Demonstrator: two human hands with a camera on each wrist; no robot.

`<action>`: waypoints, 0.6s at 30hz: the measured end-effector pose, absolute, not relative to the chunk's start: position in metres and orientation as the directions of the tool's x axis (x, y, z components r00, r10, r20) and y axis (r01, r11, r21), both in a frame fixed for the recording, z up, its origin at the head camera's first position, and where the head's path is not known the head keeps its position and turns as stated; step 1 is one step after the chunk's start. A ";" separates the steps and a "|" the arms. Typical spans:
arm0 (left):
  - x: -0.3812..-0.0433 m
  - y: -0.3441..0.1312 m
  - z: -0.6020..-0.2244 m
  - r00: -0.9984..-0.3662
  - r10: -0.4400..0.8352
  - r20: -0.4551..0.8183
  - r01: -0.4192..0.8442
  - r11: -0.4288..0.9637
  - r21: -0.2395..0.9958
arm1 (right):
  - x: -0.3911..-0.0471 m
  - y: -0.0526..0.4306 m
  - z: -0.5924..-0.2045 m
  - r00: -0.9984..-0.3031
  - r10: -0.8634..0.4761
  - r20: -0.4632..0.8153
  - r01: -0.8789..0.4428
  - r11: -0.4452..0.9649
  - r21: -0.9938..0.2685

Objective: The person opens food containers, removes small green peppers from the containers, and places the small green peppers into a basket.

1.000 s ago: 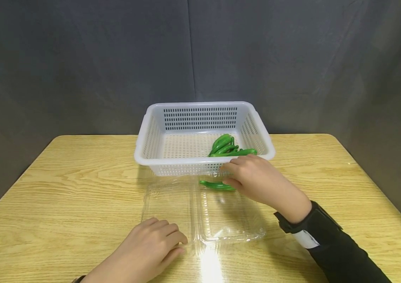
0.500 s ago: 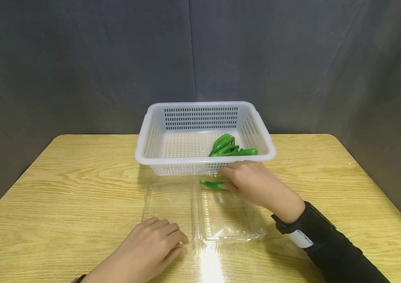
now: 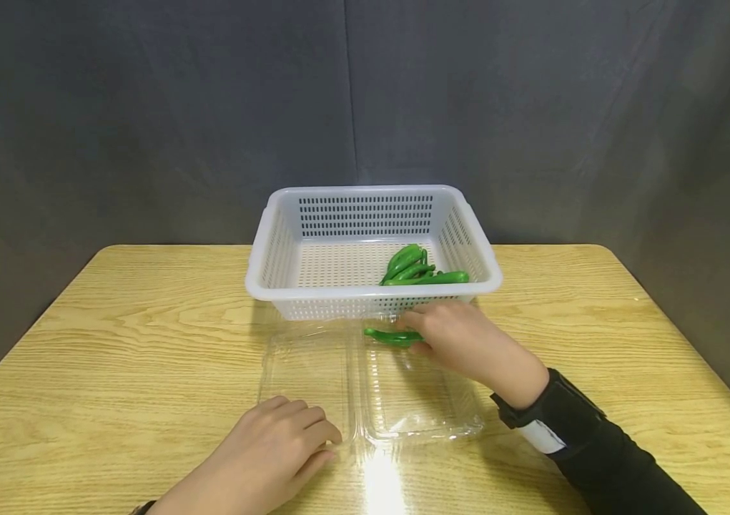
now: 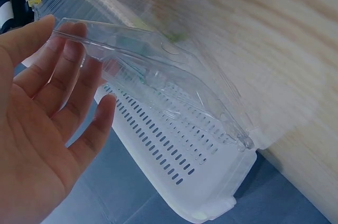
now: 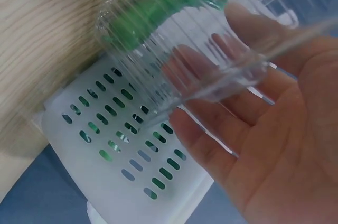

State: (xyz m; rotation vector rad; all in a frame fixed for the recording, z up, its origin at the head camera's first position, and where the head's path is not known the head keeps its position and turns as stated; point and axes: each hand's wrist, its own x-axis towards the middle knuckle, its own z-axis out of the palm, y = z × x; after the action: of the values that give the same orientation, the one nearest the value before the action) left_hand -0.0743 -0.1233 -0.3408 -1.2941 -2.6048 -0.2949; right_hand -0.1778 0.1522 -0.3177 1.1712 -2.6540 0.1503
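Note:
A clear plastic clamshell container (image 3: 419, 400) lies spread wide on the table, its two halves side by side. One green chili pepper (image 3: 390, 336) rests crosswise at the far end of the right half. My right hand (image 3: 451, 336) reaches in over that end, thumb and fingers spread apart; in the right wrist view the thumb tip (image 5: 237, 15) is right at the pepper's end, and the other fingers show partly through the plastic wall. At the near edge of the left half, my left hand (image 3: 281, 443) pinches the rim between thumb and fingers.
Behind the container stands a white perforated basket (image 3: 255, 272). Several green peppers (image 3: 408, 265) are heaped in its right front corner. The wooden table (image 3: 146, 343) ends at a dark grey curtain (image 3: 210, 121) at the back.
My right hand has moved a little left and toward me, from beside the basket's front rim down to the pepper. The left hand, container and basket have stayed put.

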 end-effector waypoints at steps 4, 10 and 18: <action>-0.074 -0.123 -0.341 -0.591 0.757 0.279 0.799 0.597 0.072 | -0.178 0.151 -0.319 -0.665 -0.711 0.229 -0.730 0.684 0.006; -0.075 -0.123 -0.341 -0.591 0.757 0.280 0.799 0.598 0.070 | -0.178 0.151 -0.322 -0.672 -0.710 0.209 -0.727 0.687 -0.005; -0.074 -0.123 -0.341 -0.597 0.753 0.278 0.795 0.602 0.077 | -0.178 0.150 -0.324 -0.689 -0.703 0.176 -0.718 0.696 -0.027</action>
State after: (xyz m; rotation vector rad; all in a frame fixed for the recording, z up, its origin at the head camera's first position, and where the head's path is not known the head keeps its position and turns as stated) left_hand -0.0739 -0.1229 -0.3412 -1.2813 -2.6122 -0.2839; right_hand -0.1781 0.1498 -0.3245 1.1605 -2.7506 0.1403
